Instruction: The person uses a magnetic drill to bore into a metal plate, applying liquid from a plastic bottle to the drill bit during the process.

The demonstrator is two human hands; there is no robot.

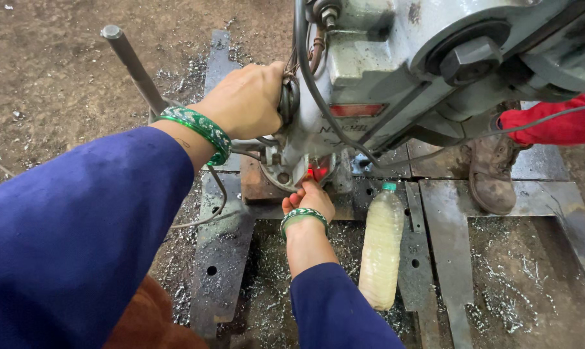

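Drill press (396, 71), a heavy grey machine, hangs over a rusty steel workpiece (257, 184) laid on the dark plates (221, 252) of the floor stand, and both hands are at its head. At the feed side the left hand (247, 100) is curled with fingers pressed together around the hub, just beside the long steel lever (134, 68); below, the right hand (310, 200) reaches under the spindle, fingertips bunched and pinching at something by the red-lit spot, though what they grip is hidden. Doing this well would likely mean holding the feed hand steady, so the spindle cannot drop, while the lower fingers work, and keeping the green bangles and blue sleeves away from the cables and metal shavings. A plastic bottle (381, 249) of pale cloudy liquid with a green cap lies just right of the lower hand, unlabelled. On the machine's face sits a red rectangular plate (357, 110). Another person's boot (492, 171) and red sleeve stand at right
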